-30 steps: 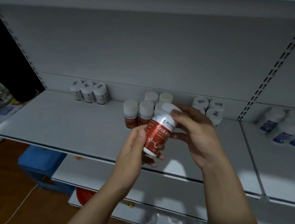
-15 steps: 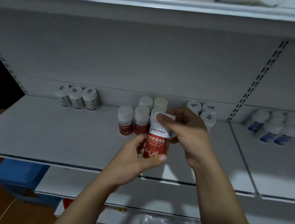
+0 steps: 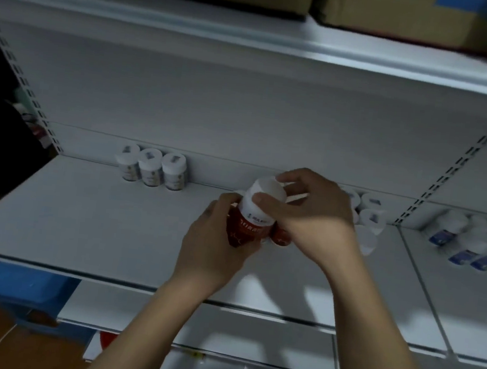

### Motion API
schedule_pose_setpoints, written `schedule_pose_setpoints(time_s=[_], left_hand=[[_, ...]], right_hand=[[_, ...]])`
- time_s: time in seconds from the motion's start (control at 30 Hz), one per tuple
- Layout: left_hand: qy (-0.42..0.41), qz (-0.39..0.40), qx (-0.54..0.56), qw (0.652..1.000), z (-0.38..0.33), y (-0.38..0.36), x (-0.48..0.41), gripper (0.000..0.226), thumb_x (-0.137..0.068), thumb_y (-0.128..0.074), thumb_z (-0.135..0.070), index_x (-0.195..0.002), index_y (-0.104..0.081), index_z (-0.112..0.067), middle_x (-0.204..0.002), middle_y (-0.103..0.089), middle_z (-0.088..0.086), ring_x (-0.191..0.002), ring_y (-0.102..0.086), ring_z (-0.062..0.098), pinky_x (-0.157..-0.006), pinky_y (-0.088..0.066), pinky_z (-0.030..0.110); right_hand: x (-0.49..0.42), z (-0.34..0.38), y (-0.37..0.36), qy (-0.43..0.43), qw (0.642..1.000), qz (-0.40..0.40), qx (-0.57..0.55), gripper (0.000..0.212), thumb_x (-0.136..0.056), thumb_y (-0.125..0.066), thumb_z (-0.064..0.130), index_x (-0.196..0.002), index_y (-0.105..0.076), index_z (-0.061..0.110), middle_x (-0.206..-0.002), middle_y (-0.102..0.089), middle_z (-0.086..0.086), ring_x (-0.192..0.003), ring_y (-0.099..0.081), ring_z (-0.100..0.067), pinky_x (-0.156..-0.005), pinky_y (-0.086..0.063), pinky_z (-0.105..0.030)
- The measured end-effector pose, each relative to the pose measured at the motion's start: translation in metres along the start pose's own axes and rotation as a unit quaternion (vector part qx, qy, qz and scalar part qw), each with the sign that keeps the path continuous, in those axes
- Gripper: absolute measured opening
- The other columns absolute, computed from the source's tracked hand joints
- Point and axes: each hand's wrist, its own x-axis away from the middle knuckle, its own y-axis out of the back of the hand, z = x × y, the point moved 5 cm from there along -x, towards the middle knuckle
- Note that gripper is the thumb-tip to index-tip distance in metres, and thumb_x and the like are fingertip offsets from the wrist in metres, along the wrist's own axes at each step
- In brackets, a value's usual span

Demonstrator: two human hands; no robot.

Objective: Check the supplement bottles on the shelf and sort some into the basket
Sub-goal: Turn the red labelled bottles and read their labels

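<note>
Both hands had lowered the red-labelled bottle (image 3: 251, 224) toward the shelf (image 3: 94, 228) and tipped its cap at the camera. It hung low over the shelf, just in front of a red-labelled neighbour (image 3: 282, 238); whether its base touched the board could not be told. The left hand (image 3: 213, 250) had its fingers (image 3: 225, 202) wrapped round the red body. The right hand (image 3: 313, 222) pinched the white cap (image 3: 267, 188) between thumb and curled fingers. If this was a return to the row, it would have gone best with the bottle stood upright first. The left grip should have held until the base sat flat, clear of the neighbour, with the cap released last.
</note>
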Motion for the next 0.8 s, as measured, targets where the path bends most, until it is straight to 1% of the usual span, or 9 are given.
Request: schedule_pose_setpoints(time_s=[0.03, 0.1, 0.17, 0.27, 0.33, 0.4, 0.53, 0.67, 0.8], left_hand=[[-0.004, -0.008, -0.001, 1.000, 0.001, 0.004, -0.004, 0.060, -0.070, -0.082, -0.036, -0.120, -0.049, -0.032, -0.114, -0.061, -0.008, -0.103, -0.059, 0.015, -0.084, -0.051, 0.038], [-0.023, -0.015, -0.002, 1.000, 0.004, 0.014, -0.012, 0.062, -0.070, -0.082, -0.036, -0.122, -0.048, -0.031, -0.114, -0.061, -0.009, -0.102, -0.059, 0.013, -0.081, -0.049, 0.032], [-0.037, -0.002, -0.011, 0.999, 0.009, 0.024, -0.023, 0.066, -0.073, -0.081, -0.037, -0.127, -0.045, -0.032, -0.117, -0.059, -0.010, -0.106, -0.057, 0.013, -0.080, -0.043, 0.026], [-0.019, 0.028, -0.077, 0.996, 0.022, 0.036, -0.041, 0.083, -0.077, -0.074, -0.050, -0.144, -0.031, -0.027, -0.135, -0.051, -0.002, -0.124, -0.049, 0.017, -0.093, -0.040, 0.030], [-0.001, 0.043, -0.134, 0.990, 0.032, 0.043, -0.050, 0.092, -0.078, -0.070, -0.055, -0.150, -0.021, -0.022, -0.143, -0.045, 0.002, -0.131, -0.043, 0.021, -0.103, -0.038, 0.038], [0.008, 0.067, -0.158, 0.985, 0.041, 0.046, -0.054, 0.093, -0.080, -0.066, -0.057, -0.151, -0.017, -0.021, -0.145, -0.044, 0.004, -0.134, -0.042, 0.023, -0.107, -0.037, 0.044], [0.008, 0.114, -0.197, 0.974, 0.055, 0.047, -0.051, 0.083, -0.085, -0.060, -0.058, -0.149, -0.022, -0.022, -0.143, -0.046, 0.002, -0.132, -0.042, 0.024, -0.107, -0.036, 0.047], [-0.011, 0.131, -0.247, 0.960, 0.064, 0.045, -0.048, 0.079, -0.087, -0.056, -0.058, -0.149, -0.023, -0.021, -0.142, -0.048, 0.002, -0.133, -0.041, 0.023, -0.107, -0.035, 0.045], [-0.020, 0.152, -0.320, 0.935, 0.074, 0.041, -0.045, 0.080, -0.089, -0.053, -0.060, -0.149, -0.019, -0.021, -0.140, -0.050, 0.002, -0.129, -0.044, 0.025, -0.103, -0.035, 0.043]], right_hand=[[-0.004, 0.006, -0.002, 0.013, 1.000, -0.003, 0.028, 0.030, -0.071, -0.080, 0.039, -0.096, -0.064, 0.032, -0.086, -0.064, 0.018, -0.070, -0.063, 0.003, -0.057, -0.048, -0.009], [-0.014, 0.021, -0.009, 0.033, 0.997, 0.011, 0.070, 0.029, -0.073, -0.078, 0.041, -0.098, -0.065, 0.031, -0.088, -0.066, 0.014, -0.077, -0.062, -0.002, -0.067, -0.051, -0.018], [-0.025, 0.036, -0.015, 0.049, 0.994, 0.029, 0.098, 0.030, -0.076, -0.075, 0.041, -0.102, -0.066, 0.029, -0.089, -0.067, 0.010, -0.078, -0.063, -0.006, -0.072, -0.052, -0.024], [-0.047, 0.051, -0.021, 0.075, 0.991, 0.014, 0.110, 0.032, -0.078, -0.072, 0.039, -0.107, -0.065, 0.027, -0.089, -0.067, 0.007, -0.075, -0.064, -0.009, -0.073, -0.055, -0.031], [-0.065, 0.055, -0.028, 0.082, 0.989, 0.000, 0.127, 0.034, -0.078, -0.070, 0.040, -0.110, -0.064, 0.027, -0.096, -0.066, 0.006, -0.083, -0.063, -0.010, -0.074, -0.052, -0.028], [-0.083, 0.056, -0.040, 0.089, 0.984, 0.009, 0.157, 0.039, -0.078, -0.070, 0.040, -0.113, -0.063, 0.025, -0.104, -0.066, 0.003, -0.092, -0.062, -0.013, -0.074, -0.047, -0.025], [-0.111, 0.050, -0.065, 0.084, 0.972, 0.039, 0.217, 0.047, -0.081, -0.069, 0.039, -0.122, -0.060, 0.018, -0.125, -0.061, -0.003, -0.112, -0.057, -0.021, -0.082, -0.041, -0.025], [-0.124, 0.038, -0.075, 0.057, 0.964, 0.055, 0.253, 0.050, -0.081, -0.070, 0.036, -0.124, -0.061, 0.013, -0.127, -0.060, -0.006, -0.113, -0.056, -0.023, -0.083, -0.044, -0.027], [-0.123, 0.016, -0.086, 0.021, 0.938, 0.094, 0.334, 0.056, -0.079, -0.070, 0.037, -0.129, -0.058, 0.015, -0.127, -0.060, -0.005, -0.114, -0.056, -0.024, -0.090, -0.045, -0.030]])
